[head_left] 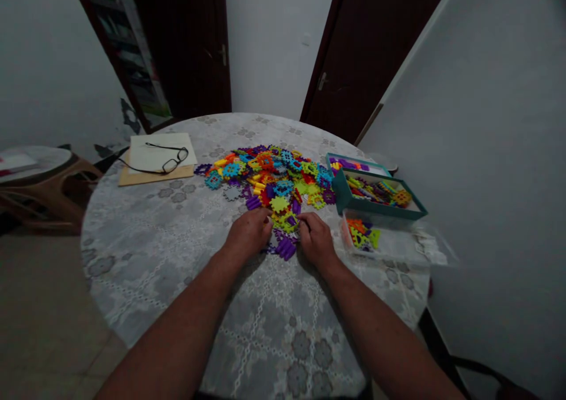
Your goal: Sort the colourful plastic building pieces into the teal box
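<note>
The bare left forearm and right forearm slant inward from the near side. The left hand is curled, back upward; the right hand, near it but apart, has its fingers bent leftward.

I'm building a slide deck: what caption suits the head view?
Hands at a heap of colourful pieces beside boxes on a round table.

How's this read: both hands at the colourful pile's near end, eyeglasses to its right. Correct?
Not quite: the eyeglasses lie left of the colourful pile, as the head view shows. Left hand and right hand are at its near end, as stated.
</note>
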Demonstrator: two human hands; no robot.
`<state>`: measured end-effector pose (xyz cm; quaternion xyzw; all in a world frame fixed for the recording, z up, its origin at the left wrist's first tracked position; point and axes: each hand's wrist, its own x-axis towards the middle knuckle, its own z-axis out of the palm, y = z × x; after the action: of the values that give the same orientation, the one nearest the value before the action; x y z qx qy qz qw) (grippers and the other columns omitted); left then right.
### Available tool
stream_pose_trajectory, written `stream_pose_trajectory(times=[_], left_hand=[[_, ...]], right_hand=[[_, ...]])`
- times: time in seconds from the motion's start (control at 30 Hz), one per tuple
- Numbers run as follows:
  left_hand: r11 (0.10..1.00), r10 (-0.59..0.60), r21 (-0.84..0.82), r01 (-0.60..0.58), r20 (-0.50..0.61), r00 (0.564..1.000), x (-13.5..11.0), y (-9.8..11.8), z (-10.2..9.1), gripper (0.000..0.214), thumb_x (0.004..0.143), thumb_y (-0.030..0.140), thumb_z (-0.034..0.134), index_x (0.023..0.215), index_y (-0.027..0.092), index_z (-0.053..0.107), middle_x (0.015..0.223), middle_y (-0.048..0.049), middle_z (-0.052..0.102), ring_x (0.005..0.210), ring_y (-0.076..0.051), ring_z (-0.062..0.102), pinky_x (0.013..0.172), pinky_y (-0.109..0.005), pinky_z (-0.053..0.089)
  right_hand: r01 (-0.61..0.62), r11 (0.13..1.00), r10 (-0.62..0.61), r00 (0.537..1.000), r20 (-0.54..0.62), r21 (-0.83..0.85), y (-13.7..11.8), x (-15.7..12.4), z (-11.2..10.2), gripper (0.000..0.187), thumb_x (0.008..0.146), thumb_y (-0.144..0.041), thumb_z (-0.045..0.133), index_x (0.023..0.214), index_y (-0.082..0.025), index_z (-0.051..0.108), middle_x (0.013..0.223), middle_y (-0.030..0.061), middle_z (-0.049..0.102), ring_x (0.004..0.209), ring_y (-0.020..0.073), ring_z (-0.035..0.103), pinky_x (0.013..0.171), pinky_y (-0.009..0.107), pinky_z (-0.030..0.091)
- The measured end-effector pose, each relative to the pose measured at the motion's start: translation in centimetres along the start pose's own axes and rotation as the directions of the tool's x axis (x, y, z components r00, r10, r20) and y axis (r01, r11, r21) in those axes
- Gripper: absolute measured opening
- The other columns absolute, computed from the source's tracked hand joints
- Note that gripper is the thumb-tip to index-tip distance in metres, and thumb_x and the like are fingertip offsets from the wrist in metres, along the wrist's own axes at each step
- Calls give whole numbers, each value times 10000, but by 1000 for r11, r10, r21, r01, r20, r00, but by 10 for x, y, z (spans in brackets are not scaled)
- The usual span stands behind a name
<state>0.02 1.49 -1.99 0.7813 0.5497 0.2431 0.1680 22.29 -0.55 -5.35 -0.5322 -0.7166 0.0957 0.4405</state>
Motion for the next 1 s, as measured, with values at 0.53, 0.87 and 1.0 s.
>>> stream_pose_trajectory(times=[0.53,0.87,1.0], left_hand=[[965,261,-68,-252,291,920,-9,9,3,594,861,362,830,1436,321,687,1327,-95,762,1214,-316,684,1054,-437,505],[959,248,-230,-169,379,891,-7,14,-6,154,889,310,739,1028,246,724,1003,-71,737,927,-239,642,859,-368,477],[953,213,-275,-129,303,929,-6,16,-12,69,895,281,700,920,237,654,905,-38,692,829,-204,598,776,-344,444]], right_hand=[[-72,997,72,997,-11,19,19,8,-7,317,915,-138,480,1060,-212,752,1049,97,766,1022,253,721,965,370,551],[-65,998,66,997,42,-8,24,7,0,318,966,-157,476,1126,-203,748,1113,120,761,1086,264,713,1011,384,548],[-65,997,69,994,88,-46,22,6,3,255,1022,-245,534,1173,-205,736,1137,121,753,1104,267,704,1023,381,538]])
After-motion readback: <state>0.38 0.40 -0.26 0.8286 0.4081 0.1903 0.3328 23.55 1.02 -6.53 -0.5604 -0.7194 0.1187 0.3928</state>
